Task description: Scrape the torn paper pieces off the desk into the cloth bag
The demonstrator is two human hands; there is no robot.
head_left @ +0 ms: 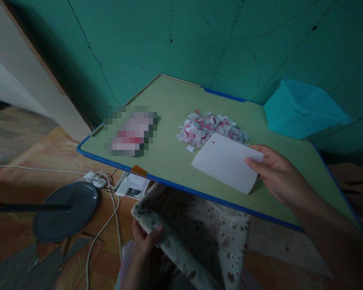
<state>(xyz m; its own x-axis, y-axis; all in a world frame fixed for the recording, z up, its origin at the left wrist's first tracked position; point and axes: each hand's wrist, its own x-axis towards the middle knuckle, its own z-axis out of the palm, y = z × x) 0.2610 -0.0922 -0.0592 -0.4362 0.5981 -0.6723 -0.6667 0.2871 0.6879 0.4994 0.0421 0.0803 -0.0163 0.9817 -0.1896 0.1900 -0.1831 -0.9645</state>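
Right hand (274, 173) pinches the card (224, 165) near scraps (207, 127); left hand (143, 247) grips floral cloth (181, 250) below the front edge of the table (166, 161).

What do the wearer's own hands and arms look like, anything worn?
Bare: no glove, ring, watch or bracelet shows on the left hand or the right hand. No sleeve covers the visible right forearm. Pale pinkish cloth near the left hand may be clothing; which garment is unclear.

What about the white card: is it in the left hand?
No, the right hand grips the white card, while the left hand holds the patterned fabric container.
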